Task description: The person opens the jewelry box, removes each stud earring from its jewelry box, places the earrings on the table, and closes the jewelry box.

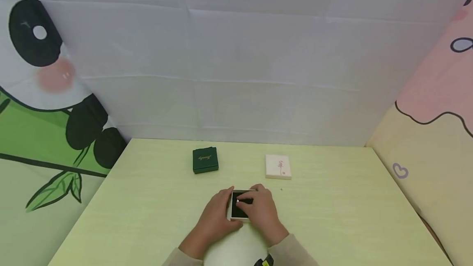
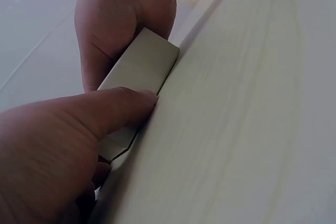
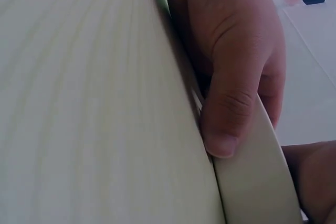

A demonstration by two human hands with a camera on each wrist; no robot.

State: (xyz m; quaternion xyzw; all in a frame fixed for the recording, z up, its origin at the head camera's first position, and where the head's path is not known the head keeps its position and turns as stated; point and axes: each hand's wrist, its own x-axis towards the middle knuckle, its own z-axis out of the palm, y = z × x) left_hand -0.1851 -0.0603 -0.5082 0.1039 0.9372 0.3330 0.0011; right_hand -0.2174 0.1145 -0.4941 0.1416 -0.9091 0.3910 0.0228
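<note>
A small white box (image 1: pixel 239 219) with a black lining (image 1: pixel 240 212) lies on the table near its front. My left hand (image 1: pixel 215 216) grips the box's left side, fingers along the far corner and thumb (image 2: pixel 137 104) pressed on the near wall. Over the box, my right hand (image 1: pixel 261 208) pinches a tiny shiny piece (image 1: pixel 237 201) between thumb and index finger, close above the lining. Its exact kind is too small to make out. In the right wrist view only part of my right hand (image 3: pixel 315 179) shows, behind the box wall (image 3: pixel 257 182).
A dark green box (image 1: pixel 205 160) with gold lettering sits farther back on the left. Back right lies a flat white box (image 1: pixel 278 166) with a pink flower print. A white cloth wall (image 1: pixel 236 73) rises behind the pale table (image 1: pixel 148 200), with printed panels at both sides.
</note>
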